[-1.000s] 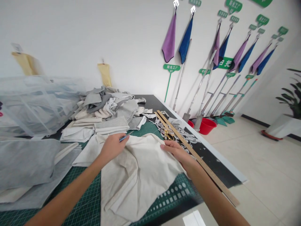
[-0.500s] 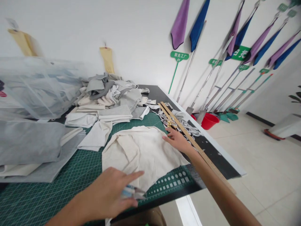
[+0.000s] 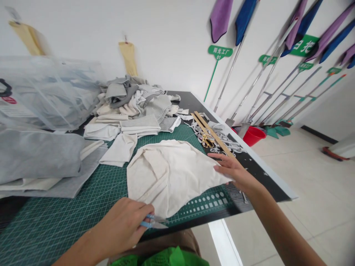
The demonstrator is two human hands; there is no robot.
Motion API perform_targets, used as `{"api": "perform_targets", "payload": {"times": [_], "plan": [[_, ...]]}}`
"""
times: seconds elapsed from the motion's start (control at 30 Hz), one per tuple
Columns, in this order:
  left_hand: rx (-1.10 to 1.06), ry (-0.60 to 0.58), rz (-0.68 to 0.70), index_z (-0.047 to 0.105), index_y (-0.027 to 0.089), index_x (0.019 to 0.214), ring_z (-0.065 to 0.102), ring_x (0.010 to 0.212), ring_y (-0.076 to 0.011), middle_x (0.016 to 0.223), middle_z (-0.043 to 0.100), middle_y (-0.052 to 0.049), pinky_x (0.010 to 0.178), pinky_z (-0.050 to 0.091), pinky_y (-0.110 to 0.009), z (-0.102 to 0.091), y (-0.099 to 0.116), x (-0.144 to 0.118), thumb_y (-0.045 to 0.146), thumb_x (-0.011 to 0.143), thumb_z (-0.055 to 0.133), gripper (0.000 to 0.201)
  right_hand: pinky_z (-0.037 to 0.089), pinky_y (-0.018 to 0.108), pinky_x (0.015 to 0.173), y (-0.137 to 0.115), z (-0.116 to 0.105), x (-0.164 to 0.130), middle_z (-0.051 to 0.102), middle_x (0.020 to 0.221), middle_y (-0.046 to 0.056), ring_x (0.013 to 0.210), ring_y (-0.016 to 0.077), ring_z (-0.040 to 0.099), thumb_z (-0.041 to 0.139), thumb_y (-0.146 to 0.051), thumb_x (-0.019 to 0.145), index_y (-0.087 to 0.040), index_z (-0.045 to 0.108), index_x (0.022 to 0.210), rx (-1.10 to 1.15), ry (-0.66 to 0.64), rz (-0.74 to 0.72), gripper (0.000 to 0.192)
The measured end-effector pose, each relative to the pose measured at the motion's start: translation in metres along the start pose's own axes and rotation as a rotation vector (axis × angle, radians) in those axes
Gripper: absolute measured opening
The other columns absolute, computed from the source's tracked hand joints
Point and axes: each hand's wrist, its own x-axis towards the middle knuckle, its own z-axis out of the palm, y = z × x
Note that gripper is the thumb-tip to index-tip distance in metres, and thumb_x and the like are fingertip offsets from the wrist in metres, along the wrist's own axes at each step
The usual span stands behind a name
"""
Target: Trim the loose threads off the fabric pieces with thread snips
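Observation:
My left hand [image 3: 130, 221] is closed around blue-handled thread snips [image 3: 154, 221], its blades pointing right, just below the near edge of a cream cloth piece [image 3: 180, 173]. This cloth lies flat and slightly wrinkled on the green cutting mat [image 3: 111, 192], with a folded layer at its left side. At the cloth's right corner, my right hand [image 3: 234, 171] has its fingers stretched out and apart. Its fingertips lie over the cloth, and part of the corner is hidden by the hand.
Folded grey fabric [image 3: 39, 155] lies at the left, before a clear plastic box [image 3: 50, 96]. A heap of fabric scraps [image 3: 149, 99] sits behind. Wooden rulers [image 3: 213, 135], gold-handled scissors [image 3: 206, 140] and cords lie at the right. A red bucket [image 3: 253, 136] stands beyond the table.
My right hand has slid along the cloth's edge to its right corner. My left hand has drawn in its outstretched index finger around the snips. The view has shifted slightly.

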Motion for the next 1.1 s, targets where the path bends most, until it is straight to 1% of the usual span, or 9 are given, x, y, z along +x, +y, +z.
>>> {"api": "perform_targets", "payload": {"times": [0.07, 0.17, 0.27, 0.37, 0.5, 0.67, 0.83, 0.93, 1.1], "plan": [[-0.026, -0.01, -0.031, 0.069, 0.027, 0.095, 0.072, 0.081, -0.0225, 0.086, 0.075, 0.001, 0.071, 0.046, -0.03, -0.003, 0.0, -0.002, 0.013, 0.085, 0.054, 0.023, 0.046, 0.02, 0.045, -0.008, 0.002, 0.005, 0.078, 0.09, 0.004, 0.059, 0.0139, 0.066, 0.085, -0.025, 0.073, -0.024, 0.068, 0.13, 0.11, 0.019, 0.024, 0.059], [-0.017, 0.051, -0.076, 0.071, 0.033, 0.116, 0.073, 0.09, -0.025, 0.097, 0.077, -0.001, 0.079, 0.05, -0.033, 0.001, -0.002, -0.008, 0.027, 0.089, 0.062, 0.03, 0.045, 0.013, 0.04, -0.015, 0.005, 0.017, 0.077, 0.084, 0.001, 0.053, 0.0075, 0.062, 0.083, -0.014, 0.072, -0.023, 0.075, 0.119, 0.303, 0.058, -0.002, 0.048], [0.041, 0.06, -0.172, 0.056, 0.036, 0.144, 0.073, 0.088, -0.0292, 0.1, 0.078, -0.007, 0.078, 0.052, -0.037, 0.006, -0.005, -0.012, 0.046, 0.09, 0.064, 0.055, 0.046, 0.005, 0.039, -0.02, 0.008, 0.031, 0.077, 0.083, 0.0, 0.05, 0.0037, 0.061, 0.075, -0.006, 0.075, -0.021, 0.078, 0.108, 0.531, 0.06, -0.057, 0.037], [0.052, -0.006, -0.23, 0.045, 0.037, 0.151, 0.073, 0.085, -0.031, 0.093, 0.077, -0.008, 0.077, 0.053, -0.039, 0.005, -0.007, -0.014, 0.054, 0.092, 0.058, 0.063, 0.049, 0.0, 0.045, -0.03, 0.015, 0.041, 0.077, 0.08, 0.0, 0.051, 0.0014, 0.064, 0.062, -0.005, 0.085, -0.019, 0.075, 0.109, 0.798, 0.031, -0.08, 0.03], [0.023, -0.034, -0.234, 0.046, 0.037, 0.151, 0.073, 0.087, -0.033, 0.094, 0.077, -0.008, 0.079, 0.055, -0.042, -0.001, -0.009, -0.014, 0.061, 0.081, 0.07, 0.078, 0.056, 0.001, 0.06, -0.048, 0.036, 0.057, 0.076, 0.077, -0.003, 0.061, 0.0019, 0.071, 0.046, -0.004, 0.097, -0.022, 0.071, 0.114, 0.931, 0.035, -0.098, 0.035], [0.014, 0.097, -0.203, 0.066, 0.033, 0.133, 0.076, 0.087, -0.0296, 0.101, 0.079, -0.007, 0.079, 0.057, -0.04, 0.0, -0.012, 0.002, 0.05, 0.092, 0.06, 0.044, 0.061, 0.008, 0.058, -0.064, 0.067, 0.084, 0.074, 0.073, 0.001, 0.059, 0.0069, 0.073, 0.036, -0.004, 0.101, -0.016, 0.065, 0.122, 0.936, 0.027, -0.036, 0.038], [0.01, 0.173, -0.17, 0.075, 0.032, 0.115, 0.076, 0.089, -0.0239, 0.097, 0.081, -0.002, 0.078, 0.056, -0.031, 0.004, -0.017, 0.019, 0.023, 0.084, 0.062, 0.035, 0.06, 0.007, 0.055, -0.064, 0.072, 0.096, 0.073, 0.07, 0.001, 0.056, 0.0069, 0.072, 0.031, -0.006, 0.104, -0.013, 0.063, 0.117, 0.925, 0.056, -0.035, 0.036], [0.025, 0.278, -0.222, 0.077, 0.029, 0.109, 0.076, 0.085, -0.0214, 0.093, 0.081, -0.002, 0.076, 0.055, -0.028, -0.01, -0.027, 0.019, 0.021, 0.08, 0.061, 0.034, 0.06, 0.006, 0.053, -0.061, 0.062, 0.104, 0.072, 0.069, -0.001, 0.056, 0.0062, 0.072, 0.028, -0.001, 0.102, -0.016, 0.064, 0.112, 0.904, 0.116, -0.065, 0.039], [0.129, 0.484, -0.508, 0.074, 0.021, 0.111, 0.072, 0.078, -0.0264, 0.083, 0.077, -0.008, 0.075, 0.053, -0.037, -0.065, -0.07, 0.034, 0.039, 0.096, 0.049, 0.034, 0.063, 0.011, 0.059, -0.053, 0.055, 0.134, 0.071, 0.069, -0.003, 0.061, 0.0083, 0.073, 0.039, -0.001, 0.098, -0.018, 0.064, 0.103, 0.791, 0.225, -0.108, 0.031]]}}
